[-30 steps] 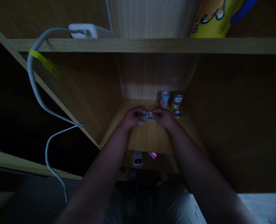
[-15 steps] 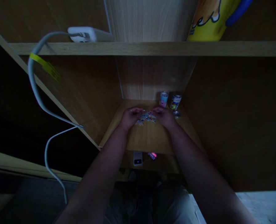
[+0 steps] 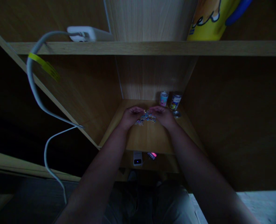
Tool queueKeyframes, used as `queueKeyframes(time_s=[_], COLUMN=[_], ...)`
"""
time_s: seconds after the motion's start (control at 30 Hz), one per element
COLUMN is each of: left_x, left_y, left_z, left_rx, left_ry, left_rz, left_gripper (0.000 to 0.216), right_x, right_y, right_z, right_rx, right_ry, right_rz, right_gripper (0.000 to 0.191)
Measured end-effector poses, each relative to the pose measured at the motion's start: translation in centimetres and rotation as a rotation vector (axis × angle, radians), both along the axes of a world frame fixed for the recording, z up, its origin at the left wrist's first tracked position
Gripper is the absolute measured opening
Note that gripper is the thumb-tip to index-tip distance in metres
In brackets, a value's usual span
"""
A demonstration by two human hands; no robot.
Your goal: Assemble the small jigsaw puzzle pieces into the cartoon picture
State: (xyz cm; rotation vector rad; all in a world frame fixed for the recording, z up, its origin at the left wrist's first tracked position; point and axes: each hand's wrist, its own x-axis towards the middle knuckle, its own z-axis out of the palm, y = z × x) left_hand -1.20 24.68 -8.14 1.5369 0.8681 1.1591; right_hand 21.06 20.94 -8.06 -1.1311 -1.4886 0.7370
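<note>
Small colourful jigsaw puzzle pieces [image 3: 147, 117] lie in a loose cluster on the wooden shelf board [image 3: 149, 138]. At the left edge of the cluster is my left hand [image 3: 130, 117], its fingers closed in a pinch at a light yellowish puzzle piece [image 3: 145, 111]. Across from it my right hand [image 3: 163, 115] also has its fingers pressed together at the far right side of the cluster. Whatever sits between the right fingertips is too small and dark to make out. Both hands partly cover the pieces.
Behind my right hand stand a pink-and-blue can [image 3: 163, 98] and a second printed can [image 3: 175, 102], with a round metal lid [image 3: 176, 114] beside them. Overhead, an upper shelf [image 3: 138, 48] carries a white adapter [image 3: 89, 33] with a cable [image 3: 32, 81] and a yellow mug [image 3: 205, 28]. Below lies a white device [image 3: 137, 158].
My right fingertips have shifted slightly left and away from me. The yellowish piece between the hands shows more clearly now. My left hand is nearly still.
</note>
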Motion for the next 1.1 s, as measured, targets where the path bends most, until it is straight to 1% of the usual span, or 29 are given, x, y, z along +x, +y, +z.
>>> queueKeyframes(time_s=[0.2, 0.5, 0.73, 1.1], left_x=[-0.01, 0.07, 0.14, 0.02], left_y=[-0.23, -0.61, -0.65, -0.92], left_z=[0.13, 0.24, 0.3, 0.81], left_rx=[-0.057, -0.131, -0.158, -0.108], left_ry=[-0.056, -0.057, -0.02, 0.035], left_rz=[-0.053, -0.142, -0.125, -0.068], left_gripper=[0.064, 0.063, 0.059, 0.051], right_x=[-0.34, -0.38, -0.49, -0.4], right_y=[-0.26, -0.21, -0.03, 0.01], right_z=[0.07, -0.06, -0.25, -0.33], right_rx=[0.015, 0.015, 0.003, -0.01], right_ry=[0.02, 0.037, 0.057, 0.045], right_rz=[0.055, 0.062, 0.076, 0.123], right_gripper=[0.029, 0.033, 0.034, 0.033])
